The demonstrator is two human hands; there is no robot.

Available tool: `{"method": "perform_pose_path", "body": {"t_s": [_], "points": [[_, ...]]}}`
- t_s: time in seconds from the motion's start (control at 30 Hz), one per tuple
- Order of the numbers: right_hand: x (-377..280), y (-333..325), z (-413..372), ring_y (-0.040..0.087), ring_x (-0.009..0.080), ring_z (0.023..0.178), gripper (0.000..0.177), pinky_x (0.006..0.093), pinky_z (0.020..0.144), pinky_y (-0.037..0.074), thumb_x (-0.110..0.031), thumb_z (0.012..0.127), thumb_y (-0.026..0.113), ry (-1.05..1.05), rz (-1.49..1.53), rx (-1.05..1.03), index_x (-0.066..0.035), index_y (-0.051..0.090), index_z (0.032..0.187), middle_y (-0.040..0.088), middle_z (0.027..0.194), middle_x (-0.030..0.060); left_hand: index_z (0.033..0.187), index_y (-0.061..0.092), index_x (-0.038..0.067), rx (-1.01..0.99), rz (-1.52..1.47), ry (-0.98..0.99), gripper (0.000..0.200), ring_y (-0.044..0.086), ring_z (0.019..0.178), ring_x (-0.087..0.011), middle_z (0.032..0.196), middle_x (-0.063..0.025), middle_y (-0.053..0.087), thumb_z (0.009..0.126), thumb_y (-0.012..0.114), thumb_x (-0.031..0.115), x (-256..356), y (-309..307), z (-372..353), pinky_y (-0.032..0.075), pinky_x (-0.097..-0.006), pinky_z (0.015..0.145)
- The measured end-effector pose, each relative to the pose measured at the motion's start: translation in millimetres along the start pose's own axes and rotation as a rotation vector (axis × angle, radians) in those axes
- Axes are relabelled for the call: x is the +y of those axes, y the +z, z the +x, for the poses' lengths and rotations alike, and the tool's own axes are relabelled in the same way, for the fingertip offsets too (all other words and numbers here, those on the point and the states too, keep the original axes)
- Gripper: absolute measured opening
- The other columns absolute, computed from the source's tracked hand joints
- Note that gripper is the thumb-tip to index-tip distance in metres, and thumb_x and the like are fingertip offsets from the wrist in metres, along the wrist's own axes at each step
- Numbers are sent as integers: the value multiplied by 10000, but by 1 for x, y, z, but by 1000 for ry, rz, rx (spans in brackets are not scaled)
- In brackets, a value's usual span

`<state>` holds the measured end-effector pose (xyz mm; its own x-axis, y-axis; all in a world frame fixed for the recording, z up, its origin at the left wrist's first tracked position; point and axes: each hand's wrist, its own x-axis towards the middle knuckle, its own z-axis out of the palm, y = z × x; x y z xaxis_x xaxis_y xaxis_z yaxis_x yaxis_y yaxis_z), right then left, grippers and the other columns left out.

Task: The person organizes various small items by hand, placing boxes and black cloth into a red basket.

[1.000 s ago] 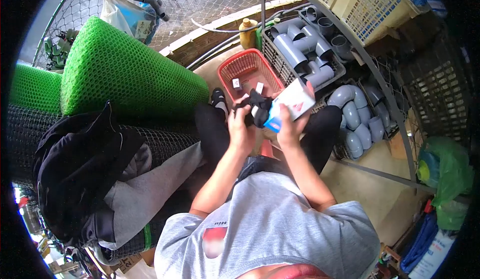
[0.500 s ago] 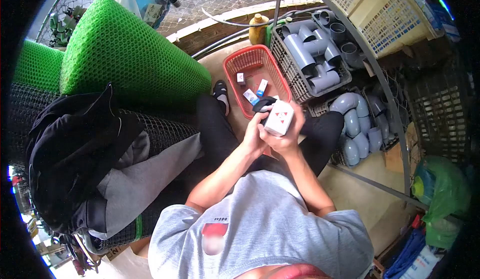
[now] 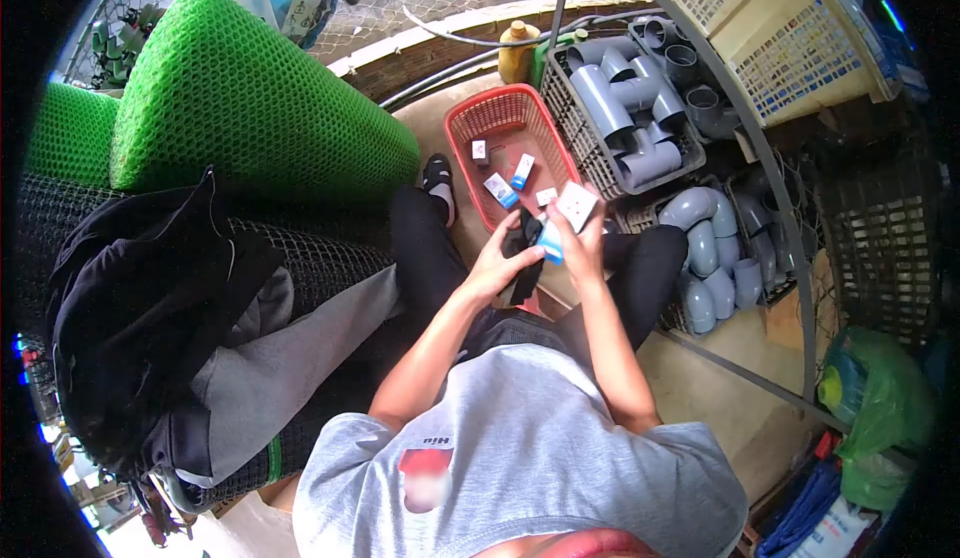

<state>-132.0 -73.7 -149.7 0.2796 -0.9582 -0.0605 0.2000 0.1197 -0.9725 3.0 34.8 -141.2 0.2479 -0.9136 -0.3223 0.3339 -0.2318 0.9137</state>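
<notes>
My left hand (image 3: 492,266) is closed around a limp black item (image 3: 527,258), perhaps a cloth or strap; its exact kind cannot be made out. Just to the right, my right hand (image 3: 583,250) grips a small white and blue box (image 3: 575,206) by its sides. Both hands are above my lap, by the near end of a red plastic basket (image 3: 462,163). Inside the basket lie several small boxes, among them a white and blue box (image 3: 500,191) and another one (image 3: 522,172) beside it.
Right of the basket stands a crate of grey pipe fittings (image 3: 600,98), with grey elbows (image 3: 705,238) nearer me. A green mesh roll (image 3: 260,98) and a dark jacket (image 3: 150,308) are on the left. A yellow bottle (image 3: 517,53) stands behind the basket.
The box has turned in my right hand and now shows its blue part. My left hand has moved away from the box, and the black item now hangs lower in it.
</notes>
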Motion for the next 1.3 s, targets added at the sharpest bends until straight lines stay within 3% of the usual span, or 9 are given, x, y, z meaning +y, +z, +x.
{"method": "perform_pose_path", "body": {"t_s": [0.1,0.2,0.43,0.53,0.6,0.73,0.93,0.97,1.3], "points": [[31,-4,4,568,264,1273,796,386,1052,471,-353,953,752,184,-233,-80,41,357,1522,551,1395,212,1500,486,10,-136,119,61,784,607,1202,-181,1363,-117,625,875,839,326,-15,-4,21,501,-331,1015],[68,-27,12,557,278,1314,801,388,1084,448,-419,982,706,313,-239,-61,25,350,1545,540,1444,245,1426,551,-3,-229,-28,-340,662,692,1053,-208,1234,-131,692,915,771,356,-54,-22,49,570,-343,926],[14,-81,-3,597,171,1172,620,350,955,482,-409,1025,634,362,-386,-14,-84,466,1525,665,1296,103,1107,700,-29,183,71,-710,667,726,694,-260,893,-150,740,795,799,552,-141,-48,134,586,-416,646],[-1,-111,-20,634,201,1170,556,398,975,493,-369,1035,621,364,-430,-2,-105,488,1505,667,1307,103,1028,711,-36,201,148,-692,555,695,587,-258,819,-143,719,769,854,433,-163,-54,168,570,-405,520],[-17,-122,-32,626,139,1019,495,297,888,489,-315,1037,650,400,-350,109,-64,534,1447,687,1104,53,997,709,-34,245,201,-696,521,696,594,-258,806,-142,709,766,872,404,-191,-55,200,575,-417,508],[-18,-140,-45,637,293,1251,469,442,1010,517,-300,1073,559,425,-257,158,-96,487,1489,640,1369,168,1019,690,-23,247,251,-557,500,704,656,-228,822,-113,715,815,846,406,-171,-32,215,578,-395,593],[-37,-120,-25,651,271,1227,445,389,952,544,-260,1078,564,349,-281,128,-72,493,1475,653,1345,160,1101,704,34,56,472,-270,450,693,780,-174,925,-68,721,868,795,409,-185,-29,198,568,-358,728],[-45,-116,-17,662,237,1183,438,365,947,537,-256,1069,586,221,-294,125,-66,511,1456,672,1303,144,1235,701,41,44,424,-344,581,722,957,-215,1070,-119,753,821,800,436,-169,-28,184,564,-370,863],[-335,-91,76,712,235,1050,214,350,948,535,-29,944,691,-1310,-919,541,-36,720,1156,752,1131,111,1205,681,88,93,16,-188,302,716,845,-199,991,-70,698,936,720,219,-70,-49,106,613,-380,693]]}}
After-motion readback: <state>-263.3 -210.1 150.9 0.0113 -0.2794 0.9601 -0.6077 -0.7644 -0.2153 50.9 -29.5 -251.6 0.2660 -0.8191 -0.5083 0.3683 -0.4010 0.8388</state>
